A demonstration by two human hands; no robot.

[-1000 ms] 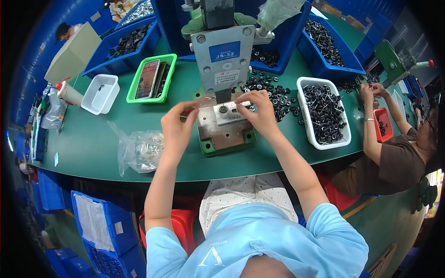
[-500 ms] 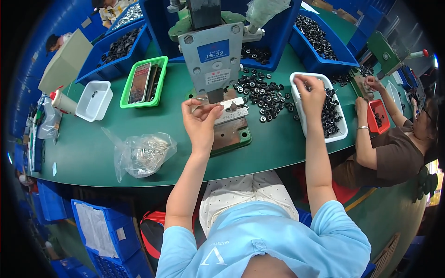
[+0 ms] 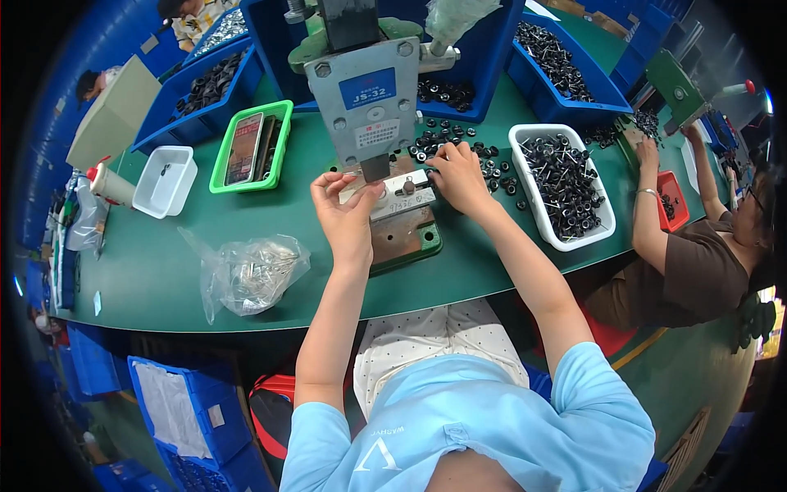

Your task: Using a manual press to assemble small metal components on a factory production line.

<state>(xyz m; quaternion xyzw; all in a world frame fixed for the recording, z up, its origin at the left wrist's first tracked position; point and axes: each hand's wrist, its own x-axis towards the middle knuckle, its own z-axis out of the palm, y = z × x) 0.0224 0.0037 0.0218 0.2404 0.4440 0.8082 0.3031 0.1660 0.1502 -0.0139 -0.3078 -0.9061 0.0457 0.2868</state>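
At press (image 3: pixel 365 107), right hand (image 3: pixel 461 179), back from bin (image 3: pixel 585 240)

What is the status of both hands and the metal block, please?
Left hand at left end of metal block. Right hand near its right end; contents of both grips unclear. Block under press head, loose black parts close by.

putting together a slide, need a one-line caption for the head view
Left hand and right hand at a block beneath a press, between a bag and a white tray of black-topped pins.
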